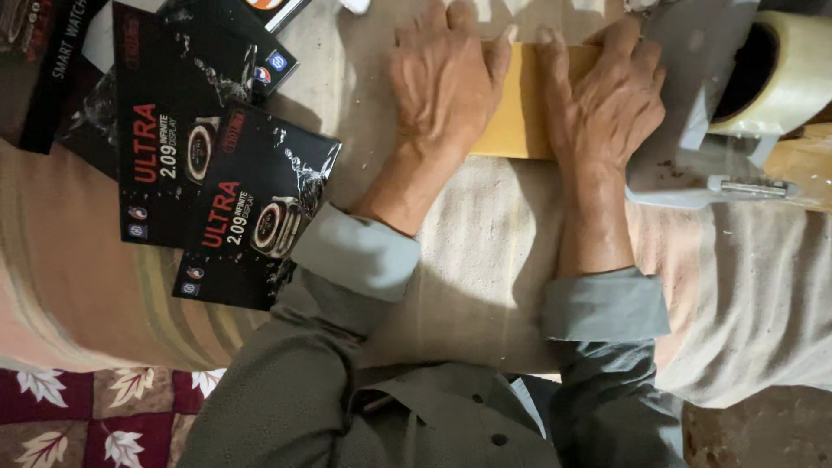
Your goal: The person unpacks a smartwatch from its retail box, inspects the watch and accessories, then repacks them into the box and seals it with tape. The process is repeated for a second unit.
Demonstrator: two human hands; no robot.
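grey sleeves (364,260) | both hands (446,82) flat, fingers spread on yellow-brown parcel (520,104)

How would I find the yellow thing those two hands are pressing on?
Start at the pale cloth covering the middle of the surface and follow the two forearms up to the hands. The left hand and right hand lie flat, side by side, on a yellow-brown envelope. It is the only plain yellow flat thing; the boxes to its left are black, and the tape roll to its right is round.

Black boxes (217,165), tape dispenser (737,104), striped cloth (104,295)
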